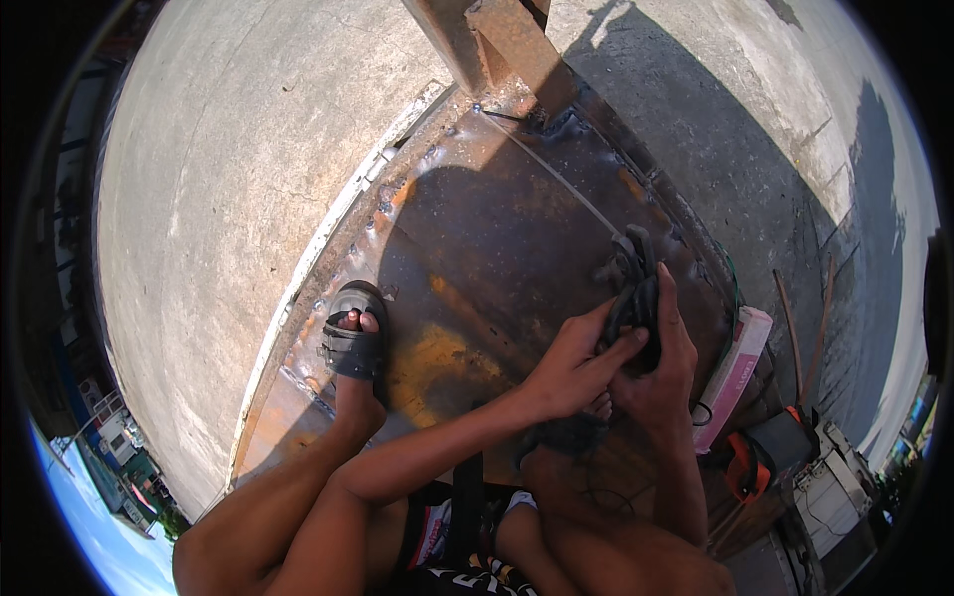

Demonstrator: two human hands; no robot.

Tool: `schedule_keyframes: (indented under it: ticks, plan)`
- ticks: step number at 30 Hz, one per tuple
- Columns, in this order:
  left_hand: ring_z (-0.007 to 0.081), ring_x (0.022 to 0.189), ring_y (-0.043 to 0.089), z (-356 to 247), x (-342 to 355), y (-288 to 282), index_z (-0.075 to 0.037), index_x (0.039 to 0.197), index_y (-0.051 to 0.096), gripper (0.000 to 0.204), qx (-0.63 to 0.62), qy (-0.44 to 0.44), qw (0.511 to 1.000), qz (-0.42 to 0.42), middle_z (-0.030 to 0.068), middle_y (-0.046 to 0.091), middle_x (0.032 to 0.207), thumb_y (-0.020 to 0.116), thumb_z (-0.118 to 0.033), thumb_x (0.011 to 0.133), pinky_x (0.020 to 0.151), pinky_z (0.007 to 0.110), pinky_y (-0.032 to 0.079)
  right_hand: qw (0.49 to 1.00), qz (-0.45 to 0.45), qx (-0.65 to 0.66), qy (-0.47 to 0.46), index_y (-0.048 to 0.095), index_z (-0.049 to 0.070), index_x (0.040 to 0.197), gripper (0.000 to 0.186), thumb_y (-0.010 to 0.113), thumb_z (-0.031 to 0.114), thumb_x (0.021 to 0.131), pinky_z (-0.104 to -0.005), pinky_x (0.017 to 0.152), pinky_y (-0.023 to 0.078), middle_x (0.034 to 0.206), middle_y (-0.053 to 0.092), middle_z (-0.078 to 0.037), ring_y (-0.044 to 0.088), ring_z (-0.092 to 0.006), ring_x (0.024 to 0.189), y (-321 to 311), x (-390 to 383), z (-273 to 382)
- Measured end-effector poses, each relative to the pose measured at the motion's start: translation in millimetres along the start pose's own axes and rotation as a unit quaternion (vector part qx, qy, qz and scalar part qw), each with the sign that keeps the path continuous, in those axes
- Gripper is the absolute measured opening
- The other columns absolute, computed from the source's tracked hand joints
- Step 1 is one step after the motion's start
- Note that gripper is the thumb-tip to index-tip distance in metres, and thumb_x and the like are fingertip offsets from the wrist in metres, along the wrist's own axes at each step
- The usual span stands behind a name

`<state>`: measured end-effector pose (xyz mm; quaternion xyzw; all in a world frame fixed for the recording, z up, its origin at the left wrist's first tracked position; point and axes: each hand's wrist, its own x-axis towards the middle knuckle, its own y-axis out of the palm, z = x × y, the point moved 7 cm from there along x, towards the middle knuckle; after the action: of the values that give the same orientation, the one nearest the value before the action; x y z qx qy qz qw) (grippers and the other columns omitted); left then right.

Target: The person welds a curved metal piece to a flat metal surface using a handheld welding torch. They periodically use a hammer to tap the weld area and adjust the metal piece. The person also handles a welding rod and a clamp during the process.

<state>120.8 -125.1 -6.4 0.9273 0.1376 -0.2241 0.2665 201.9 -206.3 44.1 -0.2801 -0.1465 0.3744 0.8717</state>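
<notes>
I hold a black electrode holder (632,273) with both hands over a rusty steel plate (447,228). My left hand (581,358) is closed on its lower part from the left, and my right hand (656,358) grips it from the right, fingers pointing up along it. A long thin grey rod (547,164) extends from the holder toward the foot of an upright rusty steel beam (517,55); whether its tip touches the metal I cannot tell. Weld beads line the plate's edges. The holder's lower end is hidden by my hands.
My sandalled foot (353,338) is on the plate. At right lie a pink box (733,368), an orange-and-black object (750,467), a white metal case (830,477) and rusty bars (790,328). Concrete ground (199,219) surrounds the steel piece.
</notes>
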Motion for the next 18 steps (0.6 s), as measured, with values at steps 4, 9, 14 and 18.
schedule_keyframes:
  ticks: [4,9,14,18]
  plan:
    - [0.005,0.089,0.058,2.1,0.3,-0.9,0.003,0.135,0.059,0.038,0.011,-0.034,0.999,0.012,0.0018,0.067,0.102,0.063,-0.025,0.109,0.071,0.026,0.051,1.0,0.003,-0.002,0.009,0.035,-0.002,0.164,0.097,0.076,0.004,0.076,-0.0437,0.086,0.06,0.12,0.068,-0.023,0.074,-0.0378,0.103,0.4,-1.8,-3.2]
    - [0.0091,0.105,0.058,0.5,0.0,3.1,0.003,0.154,0.048,0.058,-0.014,0.006,1.0,0.02,0.006,0.066,0.118,0.059,-0.034,0.111,0.086,0.029,0.052,0.979,-0.015,0.16,0.127,0.033,-0.003,0.163,0.093,0.078,0.009,0.083,-0.0398,0.098,0.056,0.132,0.067,-0.023,0.07,-0.0285,0.115,-4.7,-5.2,-18.1]
    - [0.016,0.119,0.059,2.0,-1.9,1.1,0.005,0.156,0.045,0.059,-0.014,-0.06,0.998,0.014,0.012,0.065,0.133,0.05,-0.037,0.115,0.103,0.032,0.048,0.983,0.0,0.128,0.128,0.032,-0.001,0.165,0.094,0.079,0.009,0.084,-0.0378,0.097,0.056,0.129,0.069,-0.021,0.07,-0.0249,0.112,-1.9,2.6,-17.8]
    - [0.0182,0.122,0.06,3.4,0.4,-4.1,0.007,0.151,0.049,0.057,-0.02,-0.023,0.999,-0.031,0.0139,0.066,0.132,0.045,-0.038,0.116,0.107,0.032,0.047,0.991,0.003,0.097,0.097,0.033,0.0,0.165,0.095,0.079,0.007,0.082,-0.0363,0.091,0.058,0.118,0.072,-0.019,0.073,-0.0237,0.103,6.4,12.0,-15.1]
